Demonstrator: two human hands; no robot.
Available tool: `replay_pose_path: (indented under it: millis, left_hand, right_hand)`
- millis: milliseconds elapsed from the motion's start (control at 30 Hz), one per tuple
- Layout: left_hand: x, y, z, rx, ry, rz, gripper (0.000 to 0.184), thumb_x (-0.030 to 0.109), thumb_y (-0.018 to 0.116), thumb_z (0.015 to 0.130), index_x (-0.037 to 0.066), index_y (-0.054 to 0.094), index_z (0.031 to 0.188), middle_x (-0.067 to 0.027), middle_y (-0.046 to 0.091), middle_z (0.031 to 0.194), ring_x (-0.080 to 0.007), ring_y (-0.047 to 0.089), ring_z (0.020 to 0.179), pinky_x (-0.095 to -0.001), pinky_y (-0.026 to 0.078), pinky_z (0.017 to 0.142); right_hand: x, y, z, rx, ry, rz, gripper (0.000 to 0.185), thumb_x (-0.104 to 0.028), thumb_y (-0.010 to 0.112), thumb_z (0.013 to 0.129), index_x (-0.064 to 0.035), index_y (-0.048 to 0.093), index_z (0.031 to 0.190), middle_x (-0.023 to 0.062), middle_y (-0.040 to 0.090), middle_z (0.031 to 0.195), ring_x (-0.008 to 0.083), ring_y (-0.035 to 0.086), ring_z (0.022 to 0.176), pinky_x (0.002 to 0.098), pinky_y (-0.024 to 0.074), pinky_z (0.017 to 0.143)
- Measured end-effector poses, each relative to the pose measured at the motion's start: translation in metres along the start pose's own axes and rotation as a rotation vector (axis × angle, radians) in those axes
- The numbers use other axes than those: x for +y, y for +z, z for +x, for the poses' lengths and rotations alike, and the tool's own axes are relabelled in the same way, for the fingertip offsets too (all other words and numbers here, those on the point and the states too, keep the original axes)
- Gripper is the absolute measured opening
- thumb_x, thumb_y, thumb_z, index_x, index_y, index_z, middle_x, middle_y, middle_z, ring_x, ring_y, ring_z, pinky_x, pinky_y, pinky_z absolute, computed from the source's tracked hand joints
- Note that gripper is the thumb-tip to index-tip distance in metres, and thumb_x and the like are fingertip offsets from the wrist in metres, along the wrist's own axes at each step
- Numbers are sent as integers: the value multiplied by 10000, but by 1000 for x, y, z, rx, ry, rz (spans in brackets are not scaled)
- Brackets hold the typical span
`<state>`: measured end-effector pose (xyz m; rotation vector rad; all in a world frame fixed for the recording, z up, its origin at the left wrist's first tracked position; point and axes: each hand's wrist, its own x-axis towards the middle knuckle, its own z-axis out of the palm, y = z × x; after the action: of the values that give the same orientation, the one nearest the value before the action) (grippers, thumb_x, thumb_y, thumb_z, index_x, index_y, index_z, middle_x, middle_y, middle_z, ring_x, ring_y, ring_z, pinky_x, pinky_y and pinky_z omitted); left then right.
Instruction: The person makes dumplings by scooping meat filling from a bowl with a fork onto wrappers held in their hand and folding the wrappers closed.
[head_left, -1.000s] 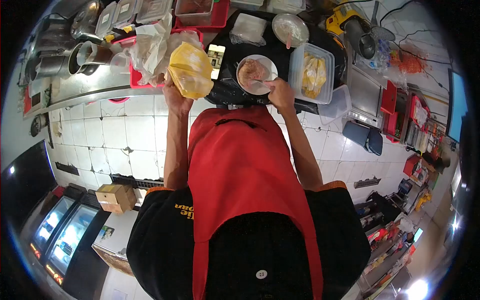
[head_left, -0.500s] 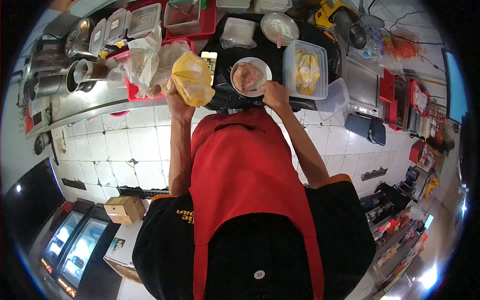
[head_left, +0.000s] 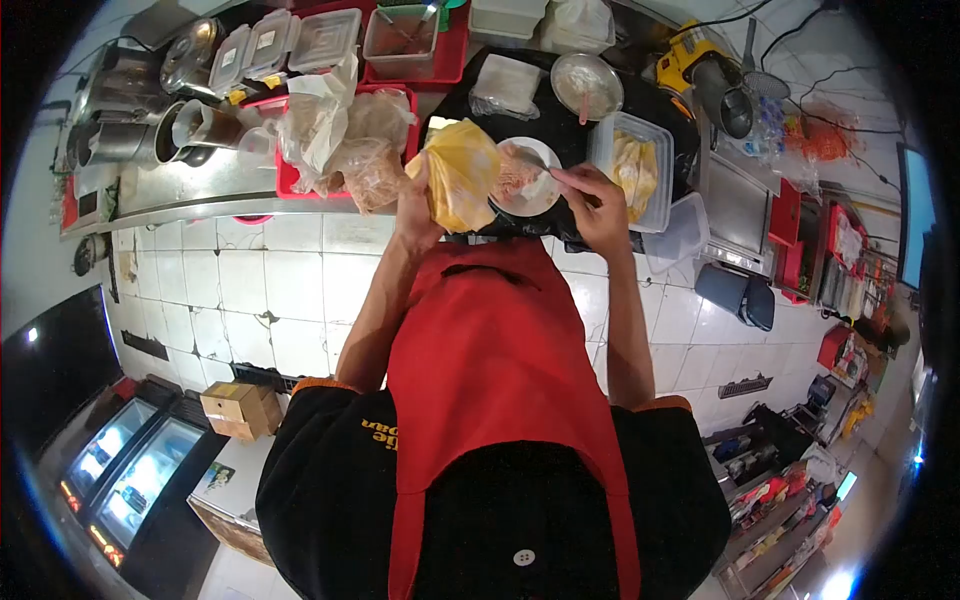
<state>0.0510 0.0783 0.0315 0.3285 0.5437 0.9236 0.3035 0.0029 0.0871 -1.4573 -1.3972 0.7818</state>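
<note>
At far left of the kitchen counter, metal pots stand well apart from the left hand's grip, while bagged goods sit in a red tray just beside that hand. The left hand is closed around a bunch of yellow sheets, raised next to a white bowl of pinkish mince. The bowl lies between the two grips, with mince remaining inside. Above it rests a plastic-wrapped white stack. A slim utensil, its tip hard to make out, reaches over the bowl from the right hand, whose thumb and fingers pinch its handle. Beyond that grip is a round metal dish with a pink-handled tool leaning in it. Just right of the same hand, folded yellow pieces lie in an uncovered clear tub; whether they hold mince cannot be told. The sheets in the left hand remain outside the tub, and a clear lid lies off, beside it.
</note>
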Motion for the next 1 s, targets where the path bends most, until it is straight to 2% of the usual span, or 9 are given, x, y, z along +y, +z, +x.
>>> replay_pose_path:
  millis: [67,133,300,500,567,667,800,867,1000]
  left_hand:
    - [4,29,-4,-21,-120,-24,522,406,345,1055,63,380,1446,-142,541,1366,-306,556,1239,-483,459,1048]
    - [4,40,-2,-26,-94,-27,526,413,336,1055,64,381,1446,-143,540,1366,-307,553,1242,-487,455,1052]
    - [16,20,7,-121,23,-202,530,422,301,1060,63,384,1441,-145,530,1378,-317,547,1247,-493,439,1068]
    - [14,14,0,-57,94,173,505,397,360,1059,36,411,1408,-132,557,1345,-261,574,1220,-430,482,1026]
    - [10,7,1,-98,142,324,496,386,376,1058,32,415,1403,-129,562,1339,-251,579,1214,-418,490,1018]
    - [15,13,-3,-45,54,130,470,361,381,1061,34,423,1395,-127,566,1331,-252,580,1211,-414,490,1017]
    - [19,18,-6,-64,55,-10,483,379,346,1064,38,423,1397,-127,567,1332,-257,584,1204,-424,490,1018]
    - [24,23,-8,-80,47,-84,487,386,333,1064,44,425,1399,-128,566,1335,-261,585,1203,-428,489,1019]
    - [31,23,-5,-251,76,-280,541,451,319,1052,67,407,1423,-133,552,1360,-300,575,1213,-458,479,1026]
  right_hand:
    - [-15,14,9,19,-63,-74,230,22,652,881,-73,746,1069,65,644,848,102,564,693,231,430,619]
    - [-7,27,17,62,-195,-159,232,36,645,888,-72,746,1067,59,639,859,90,561,718,217,425,601]
    - [1,14,11,36,-81,-4,209,32,620,913,-36,733,1075,50,630,852,79,540,697,216,415,568]
    - [-45,-2,25,-129,29,46,208,15,614,900,-8,720,1077,56,599,785,83,506,647,218,373,568]
    - [-43,0,37,-138,-107,-33,244,49,605,871,-15,723,1076,58,564,762,108,489,632,235,381,571]
    - [-42,-5,42,-203,82,-58,303,97,575,840,-19,724,1076,90,593,792,150,537,667,256,413,596]
    - [-42,11,33,-159,-34,-46,349,139,539,825,-25,732,1065,116,646,860,184,608,751,265,458,643]
    - [-44,22,30,-98,-248,-130,383,156,534,821,-43,735,1080,129,681,938,200,650,843,265,490,703]
    - [-24,30,21,-46,-137,-5,305,104,562,880,-43,729,1089,87,656,924,151,618,798,236,465,694]
